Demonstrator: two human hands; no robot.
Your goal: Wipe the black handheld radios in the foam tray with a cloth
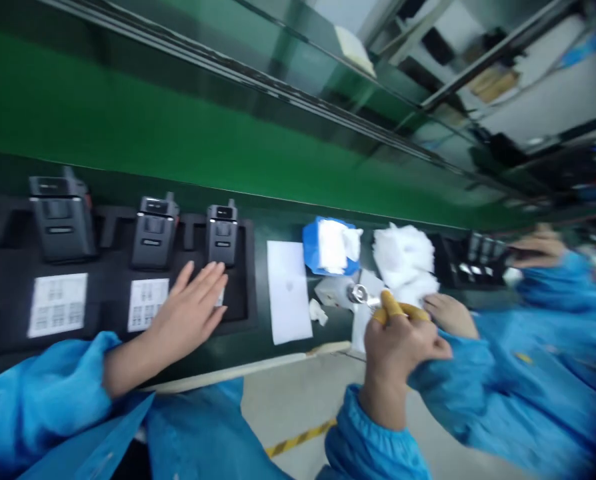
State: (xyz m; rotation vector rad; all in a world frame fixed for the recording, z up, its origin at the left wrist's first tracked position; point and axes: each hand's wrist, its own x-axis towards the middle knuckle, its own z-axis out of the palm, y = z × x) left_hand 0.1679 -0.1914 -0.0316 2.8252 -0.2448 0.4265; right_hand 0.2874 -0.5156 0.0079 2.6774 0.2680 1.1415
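Observation:
My left hand [185,317] is stretched out flat, palm down, over the right end of a black foam tray [251,273]. Its fingers partly cover a printed white card, just below a dark handheld radio [223,237]. Two more radios stand to the left, one in the middle [153,235] and one at the far left [62,220], each with a printed card below it. My right hand [401,343], with yellow finger cots, is closed with fingers curled near a round shiny metal piece [359,293]. What its fingers hold, if anything, is hidden.
A blue box of white wipes [311,248], a white sheet [289,293] and a heap of white cloths [403,257] lie on the bench. At right, a co-worker's hand [453,317] rests beside the cloths; another hand [541,247] is farther back. A shelf runs above.

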